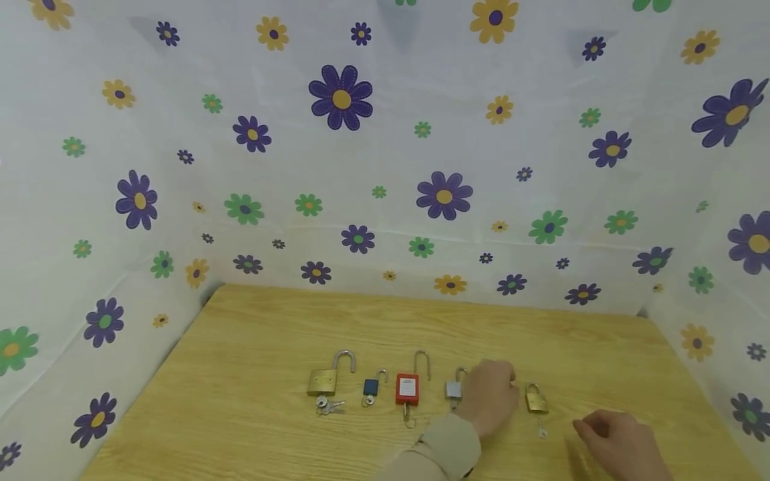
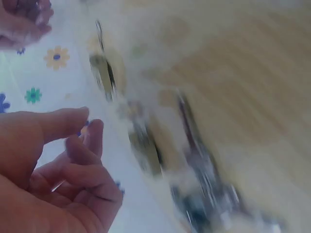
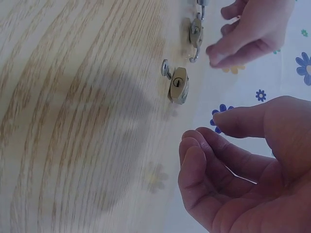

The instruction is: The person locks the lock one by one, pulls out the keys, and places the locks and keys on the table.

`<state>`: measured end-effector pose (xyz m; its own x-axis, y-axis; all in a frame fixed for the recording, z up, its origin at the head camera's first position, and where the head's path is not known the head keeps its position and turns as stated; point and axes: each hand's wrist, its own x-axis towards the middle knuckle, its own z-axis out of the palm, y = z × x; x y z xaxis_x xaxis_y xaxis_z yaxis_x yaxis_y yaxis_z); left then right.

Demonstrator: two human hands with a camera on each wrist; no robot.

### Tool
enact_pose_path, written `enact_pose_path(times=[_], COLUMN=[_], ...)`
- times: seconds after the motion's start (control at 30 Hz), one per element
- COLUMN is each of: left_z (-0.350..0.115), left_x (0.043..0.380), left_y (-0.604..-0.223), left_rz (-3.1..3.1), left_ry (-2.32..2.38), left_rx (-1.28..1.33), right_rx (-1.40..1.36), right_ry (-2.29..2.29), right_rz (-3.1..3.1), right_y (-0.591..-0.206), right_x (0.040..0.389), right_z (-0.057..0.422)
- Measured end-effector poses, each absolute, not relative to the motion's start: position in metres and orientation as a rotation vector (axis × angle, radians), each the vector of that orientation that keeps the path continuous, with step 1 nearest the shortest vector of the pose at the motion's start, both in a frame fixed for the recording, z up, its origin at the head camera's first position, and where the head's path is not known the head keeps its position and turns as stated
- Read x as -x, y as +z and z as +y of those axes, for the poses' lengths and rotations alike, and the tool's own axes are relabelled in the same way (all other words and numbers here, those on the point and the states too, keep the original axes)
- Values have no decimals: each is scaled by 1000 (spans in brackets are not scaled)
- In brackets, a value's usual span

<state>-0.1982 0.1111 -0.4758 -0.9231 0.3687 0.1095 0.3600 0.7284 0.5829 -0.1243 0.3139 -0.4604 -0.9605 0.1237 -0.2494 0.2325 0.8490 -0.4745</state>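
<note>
My left hand (image 1: 493, 395) is over the row of padlocks, between a grey padlock (image 1: 454, 390) with a raised shackle and a small brass padlock (image 1: 537, 401). In the left wrist view its thumb and loosely bent fingers hold nothing. Right of the brass padlock is my right hand (image 1: 625, 442), fingers loosely curled and nothing between them. A small key (image 1: 543, 433) lies just below that padlock, whose keyhole faces the camera in the right wrist view. Another brass lock (image 3: 196, 31) shows near the left hand there; the head view hides it. Padlocks in the left wrist view are blurred.
Farther left in the row lie a large brass padlock (image 1: 322, 382) with keys (image 1: 327, 405), a small blue padlock (image 1: 370, 387) and a red padlock (image 1: 407, 389), all with raised shackles. Behind the wooden table (image 1: 289, 321) hangs a flowered white cloth (image 1: 385, 153), which also covers both sides.
</note>
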Motion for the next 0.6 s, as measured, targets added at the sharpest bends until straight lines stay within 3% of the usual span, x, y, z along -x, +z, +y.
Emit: enact_pose_path(times=[0.27, 0.6], left_z=[72, 68], left_x=[212, 214], left_y=[-474, -484], left_rz=[3001, 3033], left_ry=[644, 329], left_rx=[-701, -834], right_rx=[-287, -261], right_ry=[-761, -813], right_rz=[2819, 2817], right_y=[-461, -466], right_x=[125, 125], right_z=[313, 312])
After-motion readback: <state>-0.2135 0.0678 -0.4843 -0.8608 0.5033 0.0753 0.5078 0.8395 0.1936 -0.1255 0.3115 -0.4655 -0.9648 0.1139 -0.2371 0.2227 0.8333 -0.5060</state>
